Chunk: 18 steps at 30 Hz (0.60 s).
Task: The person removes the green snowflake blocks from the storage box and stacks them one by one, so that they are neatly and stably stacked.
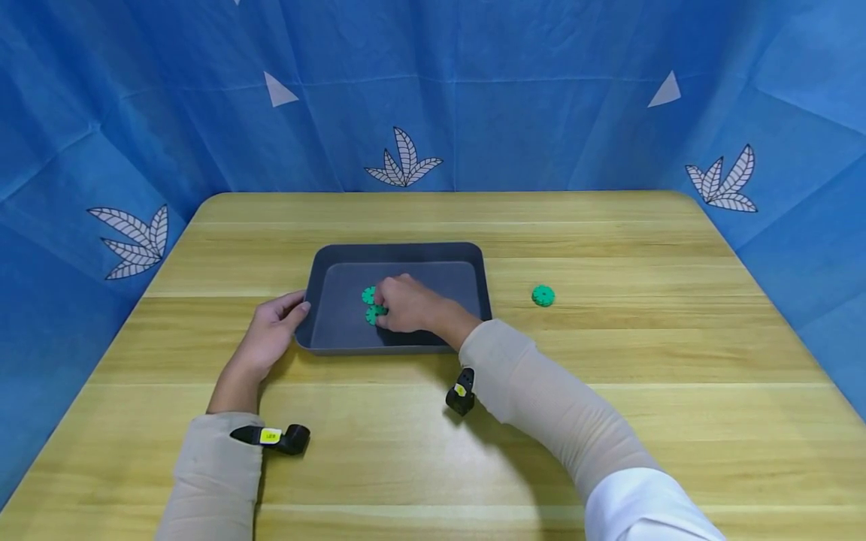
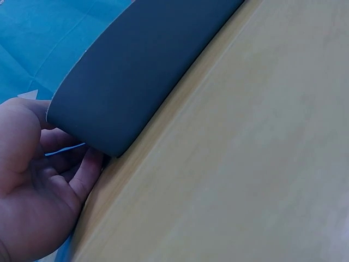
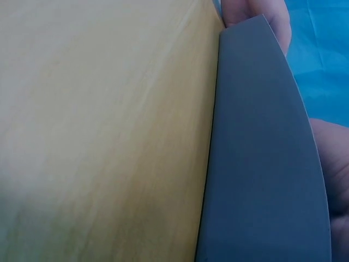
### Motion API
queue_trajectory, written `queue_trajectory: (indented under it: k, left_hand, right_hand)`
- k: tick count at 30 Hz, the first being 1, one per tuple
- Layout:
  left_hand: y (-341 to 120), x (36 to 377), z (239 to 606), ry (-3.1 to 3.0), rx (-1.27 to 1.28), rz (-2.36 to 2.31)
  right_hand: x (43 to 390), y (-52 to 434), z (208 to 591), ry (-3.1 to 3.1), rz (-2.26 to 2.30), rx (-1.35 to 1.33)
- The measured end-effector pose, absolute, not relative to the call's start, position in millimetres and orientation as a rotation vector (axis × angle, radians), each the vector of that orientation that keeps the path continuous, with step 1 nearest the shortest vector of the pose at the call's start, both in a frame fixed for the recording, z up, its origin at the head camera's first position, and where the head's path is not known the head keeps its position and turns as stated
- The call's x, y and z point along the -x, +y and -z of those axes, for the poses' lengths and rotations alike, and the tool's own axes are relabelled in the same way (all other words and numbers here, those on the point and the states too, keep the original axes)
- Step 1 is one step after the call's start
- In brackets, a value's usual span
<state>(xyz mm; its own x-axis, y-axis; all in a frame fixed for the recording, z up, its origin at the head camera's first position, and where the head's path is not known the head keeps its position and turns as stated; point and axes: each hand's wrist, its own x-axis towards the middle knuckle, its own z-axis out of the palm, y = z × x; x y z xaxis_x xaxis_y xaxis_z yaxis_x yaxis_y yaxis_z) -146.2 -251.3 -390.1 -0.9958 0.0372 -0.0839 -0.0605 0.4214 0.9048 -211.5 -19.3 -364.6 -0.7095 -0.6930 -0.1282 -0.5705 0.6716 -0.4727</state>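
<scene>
A dark grey rectangular tray (image 1: 433, 275) lies on the table. My left hand (image 1: 267, 332) grips its left side, thumb at the rim; the left wrist view shows the fingers (image 2: 87, 172) against the outer wall near a corner. My right hand (image 1: 411, 304) reaches over the front rim into the tray. Its thumb and fingers pinch a green notched disc (image 1: 373, 315) at the tray floor. Just behind that one lies another green notched disc (image 1: 368, 294), partly covered by the fingers. In the right wrist view the tray's wall hides most of this hand.
To the right of the tray, a green notched piece (image 1: 543, 295) rests on the wooden table (image 1: 649, 353); it looks thicker, perhaps stacked. Behind the table hangs a blue curtain (image 1: 514, 128) with leaf prints. Small black cameras (image 1: 291, 439) sit at both wrists.
</scene>
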Motion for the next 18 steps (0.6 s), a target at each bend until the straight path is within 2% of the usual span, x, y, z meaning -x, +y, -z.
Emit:
queue_trajectory:
  k: [18]
  left_hand:
    - [-252,147,391,2.561,0.019,-1.651]
  right_hand:
    - [214,-9,363,2.608,0.594,1.023]
